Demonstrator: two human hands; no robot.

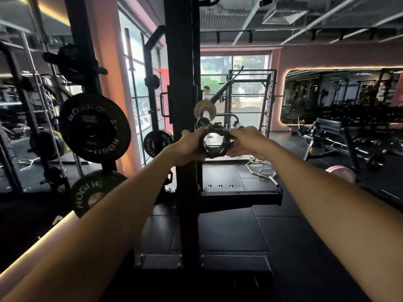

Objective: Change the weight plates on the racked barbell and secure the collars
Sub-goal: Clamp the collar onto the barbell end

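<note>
Both hands out in front, holding the collar (217,144) between them, just below and in front of the bar end (203,123). My left hand (189,147) is curling round the collar's left side, thumb over the top rim; my right hand (247,141) is pinching the right side where the clamp lever seems to sit — I cannot tell from here whether the lever is open or latched. Neither grip is spread; both are closed on the ring.

I am holding the collar face-on so its bore is lining up with the sleeve — a two-handed hold is keeping it square, which should let it slide on without binding. It is not on the bar yet; I can see clear through the hole.

One small pale plate (205,110) is sitting on the sleeve, up against the rack upright (182,105). Spare plates are hanging on storage pegs to my left: a big black plate (94,125), a green plate (96,192) below it, and a smaller black one (156,142) nearer the post.

My read: plate swap on this side looks done, collar step in hand. Risk — the collar cocking on the sleeve tip if I push off-axis.
</note>
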